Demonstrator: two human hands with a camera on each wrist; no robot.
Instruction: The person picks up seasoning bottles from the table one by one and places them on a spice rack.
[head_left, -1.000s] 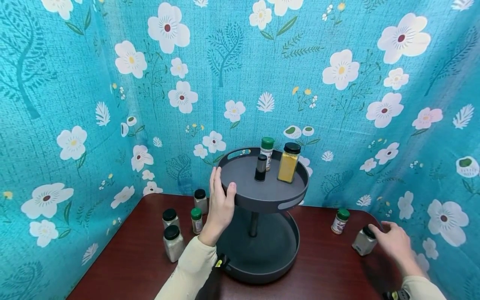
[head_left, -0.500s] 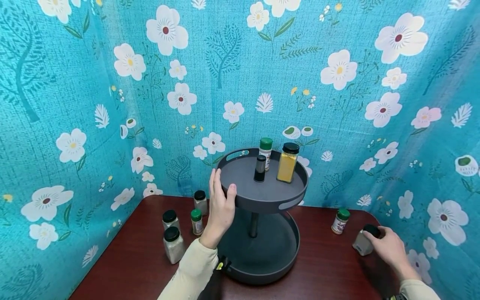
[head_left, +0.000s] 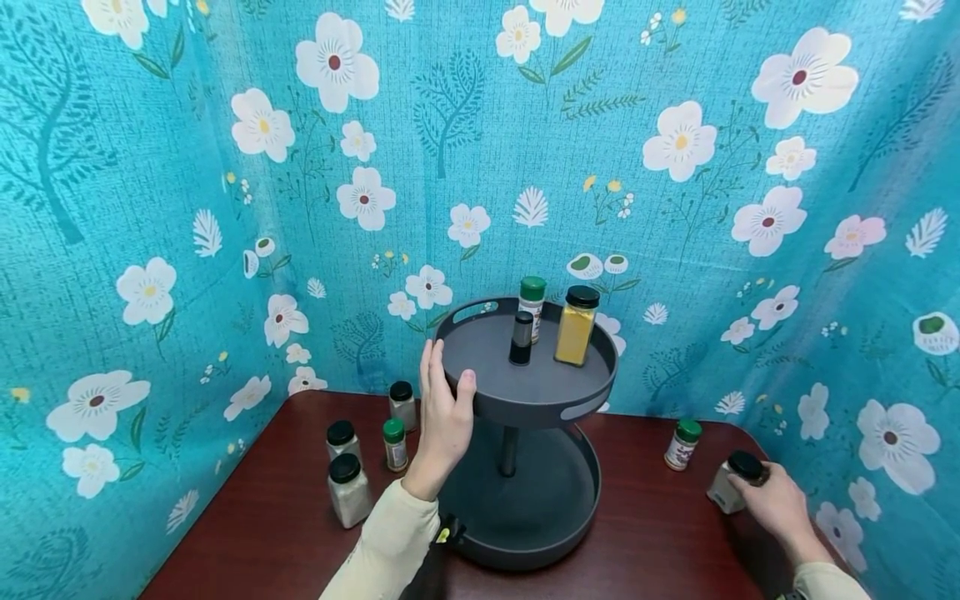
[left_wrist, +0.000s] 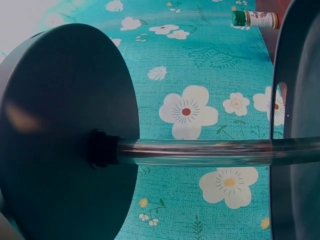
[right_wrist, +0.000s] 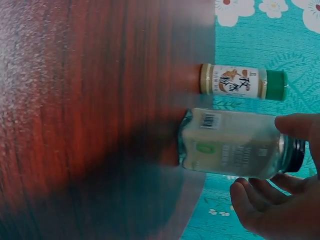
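My left hand (head_left: 442, 417) lies with straight fingers against the outer wall of the upper tray of a dark grey two-tier turntable (head_left: 517, 412). At the right of the table, my right hand (head_left: 776, 500) holds a square glass spice jar (right_wrist: 230, 142) by its neck, just under the black cap. Thumb and fingers are on opposite sides of it. The jar's base appears to be on the table. A green-capped spice bottle (head_left: 681, 446) stands beyond it. On the upper tray are a yellow spice jar (head_left: 576, 329), a green-capped bottle (head_left: 533, 296) and a small black-and-clear grinder (head_left: 521, 340).
To the left stand three black-capped jars (head_left: 349, 496) and a small green-capped bottle (head_left: 394, 446). The turntable's lower tray (head_left: 517, 508) sits on the dark red table (head_left: 247, 500). A floral blue curtain (head_left: 480, 167) hangs at the back and sides.
My right hand has come in from the right and taken hold of the jar near its cap. The left hand stays against the upper tray.
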